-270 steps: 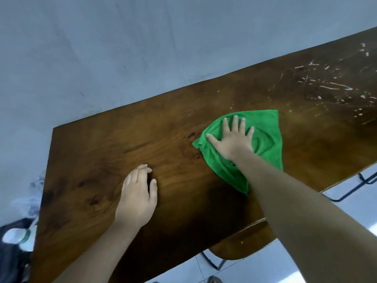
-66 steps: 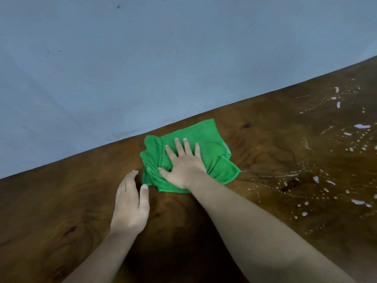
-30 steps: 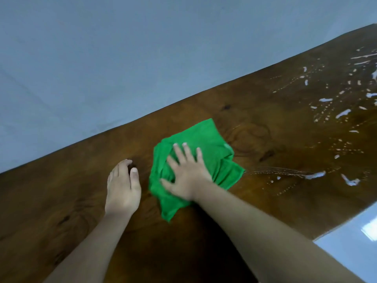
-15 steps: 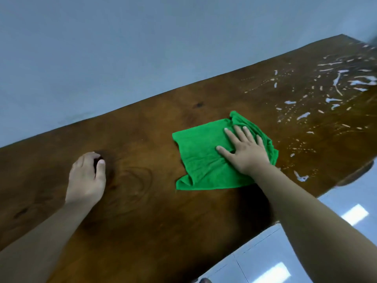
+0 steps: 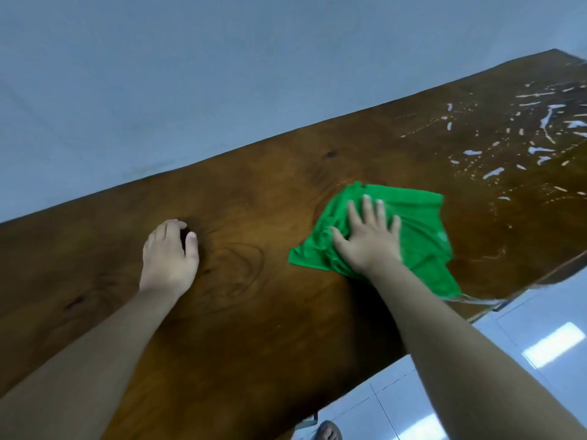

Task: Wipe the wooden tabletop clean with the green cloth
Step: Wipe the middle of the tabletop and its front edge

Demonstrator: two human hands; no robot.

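The green cloth lies crumpled on the dark wooden tabletop, right of centre, its lower corner reaching the near edge. My right hand presses flat on the cloth's left part with fingers spread, pinning it to the wood. My left hand rests palm down on the bare wood to the left, fingers slightly curled, holding nothing. White wet streaks and droplets cover the tabletop's far right end, beyond the cloth.
A plain grey wall runs along the table's far edge. Glossy white floor tiles show past the near edge at lower right. A metal frame piece sits under that edge, and a foot shows at the bottom.
My right hand has pushed the cloth rightward along the table toward the wet streaks, and the cloth has bunched and trailed to the near edge. My left hand stays planted on the wood.
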